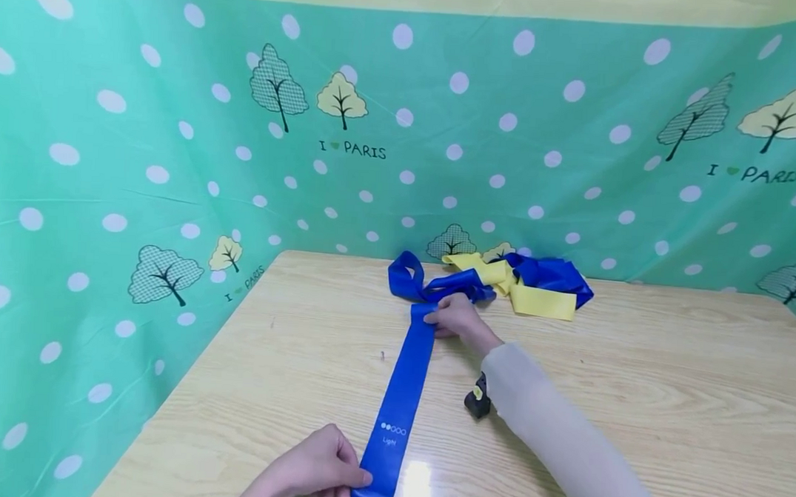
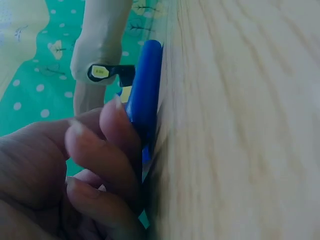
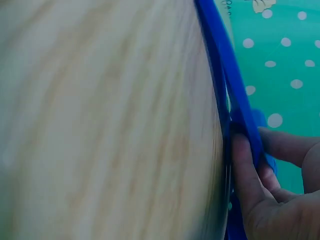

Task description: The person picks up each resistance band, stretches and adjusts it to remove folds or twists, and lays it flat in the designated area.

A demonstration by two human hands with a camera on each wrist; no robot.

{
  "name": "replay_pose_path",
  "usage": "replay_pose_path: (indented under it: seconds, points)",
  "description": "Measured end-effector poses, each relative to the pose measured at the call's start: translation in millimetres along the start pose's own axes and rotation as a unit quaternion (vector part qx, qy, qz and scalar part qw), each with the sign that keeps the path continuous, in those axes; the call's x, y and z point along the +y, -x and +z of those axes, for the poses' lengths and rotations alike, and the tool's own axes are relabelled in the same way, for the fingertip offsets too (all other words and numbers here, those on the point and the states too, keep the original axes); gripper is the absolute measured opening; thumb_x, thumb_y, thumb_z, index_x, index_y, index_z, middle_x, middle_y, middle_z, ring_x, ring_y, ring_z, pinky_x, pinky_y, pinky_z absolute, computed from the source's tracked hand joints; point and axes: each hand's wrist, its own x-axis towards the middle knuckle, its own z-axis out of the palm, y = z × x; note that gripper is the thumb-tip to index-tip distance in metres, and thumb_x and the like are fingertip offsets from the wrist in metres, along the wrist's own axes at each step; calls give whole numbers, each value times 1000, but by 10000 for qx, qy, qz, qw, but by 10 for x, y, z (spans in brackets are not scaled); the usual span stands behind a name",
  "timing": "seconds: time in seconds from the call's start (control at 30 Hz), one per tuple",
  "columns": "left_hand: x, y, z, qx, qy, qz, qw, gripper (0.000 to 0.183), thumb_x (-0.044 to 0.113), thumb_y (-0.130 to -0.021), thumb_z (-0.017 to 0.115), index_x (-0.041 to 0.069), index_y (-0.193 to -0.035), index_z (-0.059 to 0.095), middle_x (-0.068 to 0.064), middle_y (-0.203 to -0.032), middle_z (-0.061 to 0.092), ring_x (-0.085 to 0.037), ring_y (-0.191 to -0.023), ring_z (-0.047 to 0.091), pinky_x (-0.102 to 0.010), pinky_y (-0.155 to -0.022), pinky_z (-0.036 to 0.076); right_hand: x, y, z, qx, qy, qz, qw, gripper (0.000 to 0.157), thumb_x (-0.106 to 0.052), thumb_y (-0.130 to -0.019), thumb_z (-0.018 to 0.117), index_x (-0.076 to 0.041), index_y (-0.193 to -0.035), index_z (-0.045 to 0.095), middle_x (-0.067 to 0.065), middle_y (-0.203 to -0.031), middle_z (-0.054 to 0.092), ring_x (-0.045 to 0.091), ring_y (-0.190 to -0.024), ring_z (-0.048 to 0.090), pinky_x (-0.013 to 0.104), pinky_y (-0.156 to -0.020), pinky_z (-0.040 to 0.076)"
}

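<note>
A blue resistance band point(image 1: 402, 382) marked "Light" lies stretched lengthwise over the wooden table, running from near the front edge toward the back. At its near end my left hand point(image 1: 315, 467) pinches the left edge between thumb and fingers. My right hand point(image 1: 461, 320) grips the far end by its right edge. In the left wrist view, the near end of the band point(image 2: 146, 85) shows as a rounded fold beside the fingertips. The right wrist view shows the band's two layers point(image 3: 235, 85) slightly apart, with the thumb and fingers around one layer.
Just beyond the right hand lies a loose blue band point(image 1: 406, 277), and beside it a heap of yellow bands point(image 1: 544, 302) and blue bands point(image 1: 550, 274). A black wrist camera point(image 1: 478, 402) hangs under the right sleeve. Behind the wooden table point(image 1: 665, 394) hangs a green dotted cloth point(image 1: 543, 121).
</note>
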Motion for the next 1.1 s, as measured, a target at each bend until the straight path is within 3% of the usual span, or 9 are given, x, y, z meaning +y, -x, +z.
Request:
replay_pose_path:
  seconds: [0.13,0.2,0.27,0.4,0.63,0.9,1.1]
  points:
    - [13,-40,15,103,153,125,9998,20,11,-82,71,2,-67,62,2,-48,58,0,-33,44,-13,-34,34,-19,-56,16,343,-99,-147,9993,18,-5,-84,70,-3,-86,52,5,-81,55,13,-68,61,25,-60,54]
    - [29,-72,26,130,224,190,9995,20,10,-82,71,1,-68,61,-1,-51,60,-1,-34,45,-13,-34,35,-36,-88,14,437,-197,-191,9987,22,-8,-86,69,-1,-101,56,9,-93,59,15,-73,63,25,-62,53]
    - [37,-93,38,149,240,197,9994,19,10,-82,70,1,-68,61,-2,-53,61,-2,-35,47,-14,-35,36,-47,-112,14,363,-256,-170,9989,30,-10,-89,66,0,-115,56,13,-106,61,17,-80,65,27,-66,55]
    - [47,-82,52,135,76,69,9999,20,9,-83,70,1,-66,62,-1,-52,61,-3,-36,49,-13,-37,37,-29,-121,2,1,-254,89,9996,31,-14,-95,58,2,-121,58,14,-108,60,17,-81,64,28,-68,58]
    - [71,-32,30,87,-140,-34,9999,17,5,-77,74,3,-66,62,2,-50,59,-3,-37,47,-13,-38,37,-11,-112,-51,-24,-111,81,9999,17,-11,-93,60,3,-103,61,8,-79,63,12,-61,63,26,-61,57]
    - [75,-52,38,92,-382,-201,9990,16,6,-75,76,5,-69,61,1,-53,60,-5,-42,49,-14,-41,38,11,-94,-72,-90,-216,20,9997,11,-5,-88,65,1,-91,56,8,-75,65,11,-59,64,26,-61,57]
    - [77,-56,36,48,-405,-44,9992,27,19,-86,69,2,-64,65,2,-50,59,-3,-39,47,-13,-38,34,-3,-74,-56,-136,-58,62,9999,14,-4,-86,67,-5,-80,55,5,-71,62,12,-60,64,26,-61,57]
